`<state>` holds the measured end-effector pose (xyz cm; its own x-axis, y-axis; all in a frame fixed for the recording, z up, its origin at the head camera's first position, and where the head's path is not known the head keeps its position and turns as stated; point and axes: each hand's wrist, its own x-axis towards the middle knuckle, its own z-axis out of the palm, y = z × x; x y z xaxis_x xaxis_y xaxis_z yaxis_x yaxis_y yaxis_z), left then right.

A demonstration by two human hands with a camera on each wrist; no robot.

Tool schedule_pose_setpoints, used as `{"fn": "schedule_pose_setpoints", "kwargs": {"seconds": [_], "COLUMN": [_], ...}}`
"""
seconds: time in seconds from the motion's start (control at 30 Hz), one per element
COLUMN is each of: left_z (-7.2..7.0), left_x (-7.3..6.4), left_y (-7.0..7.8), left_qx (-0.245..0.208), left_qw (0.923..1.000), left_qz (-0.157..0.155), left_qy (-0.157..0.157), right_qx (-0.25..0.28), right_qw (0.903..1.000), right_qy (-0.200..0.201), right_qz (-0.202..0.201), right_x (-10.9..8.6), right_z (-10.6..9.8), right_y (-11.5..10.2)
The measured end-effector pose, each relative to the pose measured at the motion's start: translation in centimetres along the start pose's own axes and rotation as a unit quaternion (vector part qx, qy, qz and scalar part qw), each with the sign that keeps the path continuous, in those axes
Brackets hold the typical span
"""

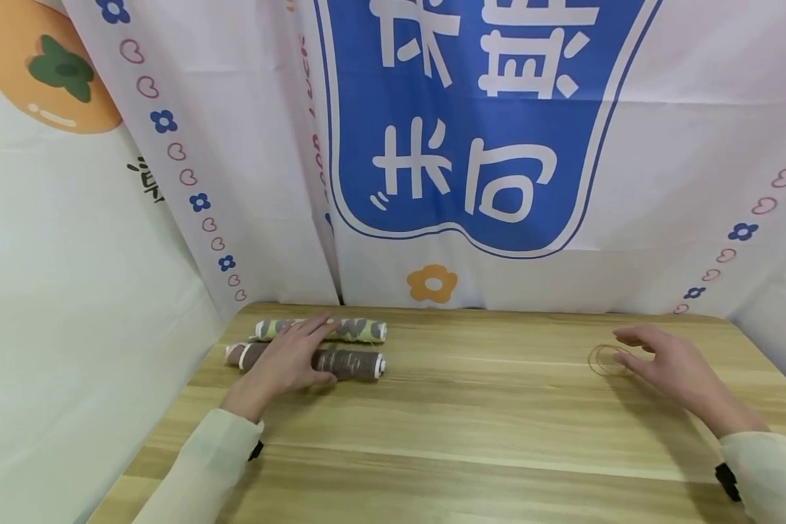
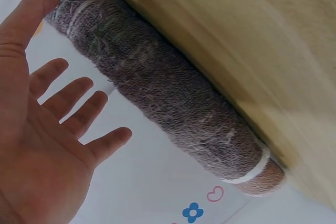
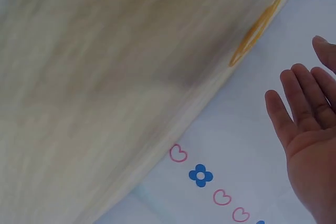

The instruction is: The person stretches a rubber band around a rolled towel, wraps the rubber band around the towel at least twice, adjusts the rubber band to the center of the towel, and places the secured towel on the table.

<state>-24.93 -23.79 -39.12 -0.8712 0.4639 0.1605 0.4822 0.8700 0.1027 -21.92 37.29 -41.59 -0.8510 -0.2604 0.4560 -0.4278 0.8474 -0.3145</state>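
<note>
Two rolled towels lie side by side at the left of the table. The nearer one is a dark grey-brown rolled towel point(image 1: 347, 364) with white bands near its ends; behind it is a yellow-green and grey patterned rolled towel point(image 1: 360, 330). My left hand point(image 1: 291, 358) hovers over them with fingers spread; in the left wrist view its palm faces the dark towel point(image 2: 152, 72) without gripping it. On the right, thin orange rubber bands point(image 1: 599, 361) lie on the wood. My right hand point(image 1: 671, 367) is beside them, fingers relaxed and thumb apart, holding nothing.
The wooden table point(image 1: 485, 437) ends at a back edge against a white printed cloth point(image 1: 288, 255) with a blue panel. More white cloth point(image 1: 72, 327) hangs along the left side. Black straps show at both wrists.
</note>
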Motion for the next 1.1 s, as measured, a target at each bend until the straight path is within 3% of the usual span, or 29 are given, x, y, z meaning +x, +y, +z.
{"fn": "schedule_pose_setpoints", "kwargs": {"seconds": [0.37, 0.67, 1.1], "left_z": [0.4, 0.4, 0.9], "left_x": [0.0, -0.4, -0.5], "left_y": [-0.7, -0.6, -0.7], "left_qx": [-0.015, -0.030, -0.047], "left_qw": [0.9999, 0.9991, 0.9983], "left_qz": [0.000, -0.022, -0.031], "left_qy": [-0.002, -0.020, -0.017], "right_qx": [-0.011, -0.031, -0.031], "right_qw": [0.9997, 0.9970, 0.9885], "right_qy": [-0.020, -0.033, -0.015], "right_qz": [-0.009, -0.062, -0.147], "right_x": [-0.7, -0.7, -0.6], "right_z": [0.0, 0.4, 1.5], "right_y": [0.9, 2.0, 2.8]}}
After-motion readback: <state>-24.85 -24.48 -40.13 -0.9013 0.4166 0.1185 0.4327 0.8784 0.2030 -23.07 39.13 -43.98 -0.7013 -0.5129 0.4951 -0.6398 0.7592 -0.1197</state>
